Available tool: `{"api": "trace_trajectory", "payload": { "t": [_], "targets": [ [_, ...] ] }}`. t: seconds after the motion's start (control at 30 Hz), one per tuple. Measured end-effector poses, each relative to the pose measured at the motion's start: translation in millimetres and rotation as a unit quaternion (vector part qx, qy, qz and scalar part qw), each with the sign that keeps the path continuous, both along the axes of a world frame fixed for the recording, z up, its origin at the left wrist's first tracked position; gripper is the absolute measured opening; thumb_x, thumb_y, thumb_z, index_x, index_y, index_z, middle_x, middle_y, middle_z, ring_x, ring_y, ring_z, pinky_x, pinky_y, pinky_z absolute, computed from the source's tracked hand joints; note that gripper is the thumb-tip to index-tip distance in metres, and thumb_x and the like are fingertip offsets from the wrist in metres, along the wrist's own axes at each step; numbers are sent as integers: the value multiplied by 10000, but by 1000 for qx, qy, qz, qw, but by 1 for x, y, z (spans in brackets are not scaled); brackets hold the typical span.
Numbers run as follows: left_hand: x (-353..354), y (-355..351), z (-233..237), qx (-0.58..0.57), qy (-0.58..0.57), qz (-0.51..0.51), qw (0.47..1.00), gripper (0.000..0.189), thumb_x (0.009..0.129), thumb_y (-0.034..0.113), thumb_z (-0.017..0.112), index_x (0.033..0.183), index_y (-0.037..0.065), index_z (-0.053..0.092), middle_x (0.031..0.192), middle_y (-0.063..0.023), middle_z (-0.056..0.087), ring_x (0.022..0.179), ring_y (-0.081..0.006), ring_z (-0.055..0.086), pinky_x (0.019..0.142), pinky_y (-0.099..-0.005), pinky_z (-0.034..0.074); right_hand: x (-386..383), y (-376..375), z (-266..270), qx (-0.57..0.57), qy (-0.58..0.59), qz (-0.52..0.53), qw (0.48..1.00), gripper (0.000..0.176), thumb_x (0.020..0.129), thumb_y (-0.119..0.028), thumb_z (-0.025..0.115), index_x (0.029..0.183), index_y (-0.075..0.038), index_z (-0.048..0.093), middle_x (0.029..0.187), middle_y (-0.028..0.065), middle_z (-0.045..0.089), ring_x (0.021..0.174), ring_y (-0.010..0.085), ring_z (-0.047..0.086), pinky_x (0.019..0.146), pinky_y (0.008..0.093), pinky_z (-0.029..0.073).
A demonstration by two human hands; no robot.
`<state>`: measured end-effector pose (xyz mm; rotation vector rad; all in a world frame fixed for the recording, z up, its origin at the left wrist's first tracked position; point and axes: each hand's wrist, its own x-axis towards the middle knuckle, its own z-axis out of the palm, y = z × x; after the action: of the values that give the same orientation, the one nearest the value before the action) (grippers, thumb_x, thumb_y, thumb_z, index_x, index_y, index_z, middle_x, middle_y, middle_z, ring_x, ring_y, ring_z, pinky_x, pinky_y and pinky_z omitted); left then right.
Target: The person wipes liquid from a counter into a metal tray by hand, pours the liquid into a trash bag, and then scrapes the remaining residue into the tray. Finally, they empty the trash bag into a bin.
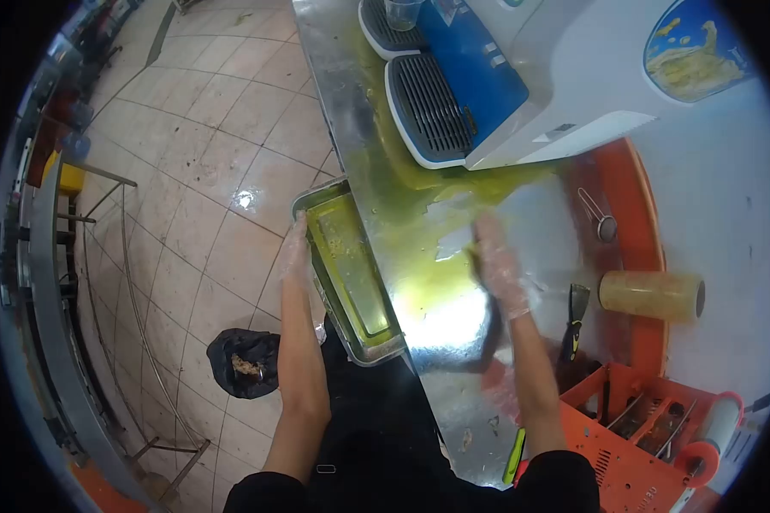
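Note:
My left hand (295, 250), in a clear plastic glove, grips the outer rim of a rectangular metal tray (387, 349). The tray sits against the counter's edge, with yellow-green liquid lying in it. Also gloved, my right hand (498, 265) is on the metal counter (453, 329), at the edge of a spread of yellow-green liquid (411, 224). Its fingers look stretched out and together, slightly blurred, with no tool visible in them. A paler wiped-looking patch lies just left of the right hand.
A white and blue drink machine (496, 94) with drip trays stands at the far end. Right of my right arm are a scraper (576, 321), a small strainer (606, 227), a roll of film (650, 295) and an orange sealing machine (607, 440). A black bag (231, 342) is on the tiled floor.

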<state>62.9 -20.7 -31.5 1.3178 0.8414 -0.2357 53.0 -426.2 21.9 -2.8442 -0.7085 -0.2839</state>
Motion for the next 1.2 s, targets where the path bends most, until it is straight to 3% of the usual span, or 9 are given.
{"api": "trace_trajectory", "payload": {
  "t": [0.1,0.17,0.37,0.5,0.53,0.63,0.8,1.1,1.2],
  "targets": [
    [-1,0,-7,-28,-48,-17,998,779,882,645,528,1383,50,485,1358,-102,527,1216,-243,488,1022,-377,370,-34,62,-23,242,177,2,954,459,1001,-198,424,1432,-40,396,1489,128,394,1443,212,256,1194,373,192],
    [0,-5,9,-21,-4,17,1000,735,920,607,500,1354,13,517,1366,-110,526,1259,-218,453,1070,-341,309,-51,105,1,92,113,3,989,478,1003,-239,385,1436,-36,394,1524,133,340,1437,257,263,1192,394,177],
    [3,3,-11,-86,-52,-11,995,750,911,625,496,1344,13,528,1334,-109,550,1219,-216,490,1045,-337,342,-83,172,26,404,267,70,872,480,992,-249,411,1402,-3,445,1437,185,448,1385,361,338,1163,433,225],
    [-2,0,7,8,-56,-34,998,778,899,649,494,1342,12,533,1319,-111,560,1200,-215,503,1045,-334,343,-49,116,43,204,238,-54,948,463,1002,-244,394,1371,28,461,1418,189,458,1334,364,400,1132,428,288],
    [-2,5,-1,35,-34,-44,998,801,891,667,489,1348,10,526,1321,-111,559,1205,-219,499,1048,-338,340,-40,83,7,517,275,-71,807,479,1013,-289,366,1366,17,469,1424,211,442,1337,365,389,1140,426,268],
    [-1,6,-10,69,-23,-39,997,838,882,689,477,1366,5,506,1347,-119,539,1231,-231,482,1062,-348,328,36,-27,37,174,82,-182,964,562,1021,-376,319,1465,-34,350,1520,204,317,1427,353,252,1175,437,157],
    [-3,-6,24,89,6,-20,996,858,884,683,471,1397,-3,465,1424,-140,469,1310,-257,421,1096,-361,292,144,-115,13,11,-7,-200,980,450,1003,-333,409,1327,-49,541,1409,208,467,1346,400,363,1127,446,294],
    [-8,-12,96,145,141,-139,969,958,825,766,457,1470,62,377,1506,-174,362,1397,-311,312,1126,-402,236,142,-64,-20,-99,80,-179,975,375,1004,-286,411,1194,-37,618,1229,221,589,1148,415,511,1017,492,381],
    [-7,-23,85,104,56,-21,993,919,841,746,445,1433,44,427,1481,-195,396,1385,-337,342,1124,-434,254,116,-18,-10,21,89,-106,990,407,1012,-259,370,1277,-16,560,1316,220,538,1242,415,451,1082,466,338]
  ]
}}
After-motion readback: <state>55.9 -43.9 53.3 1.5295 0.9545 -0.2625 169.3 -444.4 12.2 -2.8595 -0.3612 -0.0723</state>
